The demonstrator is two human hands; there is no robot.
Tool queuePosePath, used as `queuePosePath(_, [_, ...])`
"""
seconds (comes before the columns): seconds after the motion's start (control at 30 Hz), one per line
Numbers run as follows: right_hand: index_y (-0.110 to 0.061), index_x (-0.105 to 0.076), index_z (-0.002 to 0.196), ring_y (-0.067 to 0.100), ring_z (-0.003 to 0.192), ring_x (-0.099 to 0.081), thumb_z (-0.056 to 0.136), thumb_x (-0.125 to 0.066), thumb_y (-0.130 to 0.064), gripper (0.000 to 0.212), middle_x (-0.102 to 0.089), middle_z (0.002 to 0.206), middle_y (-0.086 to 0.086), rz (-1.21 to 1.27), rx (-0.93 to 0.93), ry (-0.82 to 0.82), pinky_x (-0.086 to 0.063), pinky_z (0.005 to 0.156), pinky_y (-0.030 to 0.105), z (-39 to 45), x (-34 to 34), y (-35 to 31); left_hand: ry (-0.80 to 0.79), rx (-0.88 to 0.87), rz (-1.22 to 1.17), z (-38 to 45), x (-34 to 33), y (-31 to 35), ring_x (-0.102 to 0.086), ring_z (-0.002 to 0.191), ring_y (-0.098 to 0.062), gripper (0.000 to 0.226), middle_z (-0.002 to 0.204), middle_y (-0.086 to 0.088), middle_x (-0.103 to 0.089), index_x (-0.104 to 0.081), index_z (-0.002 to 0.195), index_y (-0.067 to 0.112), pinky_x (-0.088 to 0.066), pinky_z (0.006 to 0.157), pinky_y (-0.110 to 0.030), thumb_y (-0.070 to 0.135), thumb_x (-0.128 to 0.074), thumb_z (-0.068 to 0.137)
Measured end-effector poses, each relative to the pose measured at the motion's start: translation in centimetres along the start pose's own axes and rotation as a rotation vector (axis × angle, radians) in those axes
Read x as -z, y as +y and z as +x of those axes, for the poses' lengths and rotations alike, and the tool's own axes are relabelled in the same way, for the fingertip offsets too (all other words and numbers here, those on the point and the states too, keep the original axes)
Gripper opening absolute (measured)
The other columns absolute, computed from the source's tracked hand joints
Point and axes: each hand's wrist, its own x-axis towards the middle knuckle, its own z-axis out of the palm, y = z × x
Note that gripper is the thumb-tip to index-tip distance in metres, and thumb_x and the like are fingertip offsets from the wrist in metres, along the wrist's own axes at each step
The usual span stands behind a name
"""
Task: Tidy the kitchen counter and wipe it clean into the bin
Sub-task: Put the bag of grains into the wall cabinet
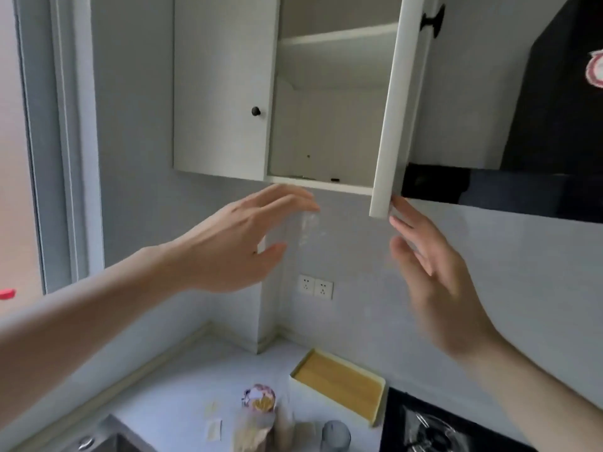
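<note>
While both arms are raised toward the wall cupboard (225, 93), the left hand (235, 243) floats just under its bottom edge with the fingers straight and spread, and it holds nothing. The right hand (434, 272) is also spread with loose fingers, a little blurred, and its fingertips (398, 203) are at the lower corner of the cupboard door (391, 109); I cannot tell if they really touch it. This door stands swung out toward the camera, and its black knob (433, 19) shows at the top. The other door is closed and has a small black knob (255, 111). Inside the cupboard I see one white shelf (339, 35) and a bare floor with some small dark marks.

To the right of the cupboard hangs a black range hood (554, 109). On the wall below are two white sockets (315, 286), side by side.

The counter (182, 386) lies far below the hands. On it stands a white box (339, 386) with yellow content, just beside the black stove (440, 425). In front of the box are a bag (257, 415) with a colourful top, a clear jar (284, 422) and a grey lid or cup (336, 433), close together. Two small pale packets (213, 425) lie on the counter near the sink (107, 442), whose corner is at the bottom left.
</note>
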Motion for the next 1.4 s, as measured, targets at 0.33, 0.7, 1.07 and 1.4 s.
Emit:
queuePosePath(0.33, [-0.042,-0.043,0.146,-0.008,0.138,-0.039,0.097,-0.064,-0.016,0.059,-0.039,0.152,-0.029,-0.061,-0.291,-0.188,-0.038,0.113,0.029,-10.7,-6.0,6.8,-0.231,0.348,-0.135,-14.7,-10.5,-0.6,-0.046,0.131,-0.001,0.055,0.148,0.026,-0.038,-0.045,0.142,0.041,-0.038,0.109,-0.021,0.019,-0.06,0.094])
queuePosePath(0.7, [-0.046,-0.043,0.14,-0.008,0.118,-0.05,0.094,-0.063,-0.038,0.051,-0.041,0.134,-0.032,-0.226,-0.667,-0.602,-0.048,0.103,0.032,-15.0,-14.6,20.2,-0.551,0.761,-0.237,-24.2,-23.5,-6.1,-0.055,0.12,-0.01,0.042,0.138,0.018,-0.049,-0.054,0.133,0.035,-0.049,0.097,-0.031,0.025,-0.06,0.092])
queuePosePath(1.07, [-0.041,-0.046,0.139,-0.004,0.108,-0.055,0.094,-0.059,-0.038,0.047,-0.043,0.134,-0.023,-0.357,-0.851,-0.621,-0.042,0.079,0.011,-13.8,-20.9,30.9,-0.757,0.824,-0.214,-24.5,-36.4,-16.0,-0.053,0.128,-0.018,0.049,0.143,0.008,-0.049,-0.05,0.14,0.031,-0.048,0.09,-0.029,0.031,-0.059,0.092])
queuePosePath(1.4, [-0.031,-0.043,0.145,0.016,0.12,-0.058,0.092,-0.059,-0.037,0.055,-0.043,0.15,-0.008,-0.447,-0.996,-0.693,-0.048,0.099,0.032,-14.1,-25.1,37.3,-0.886,0.801,-0.179,-23.3,-44.9,-19.2,-0.055,0.126,-0.023,0.046,0.138,0.002,-0.059,-0.053,0.141,0.028,-0.051,0.1,-0.035,0.032,-0.057,0.095])
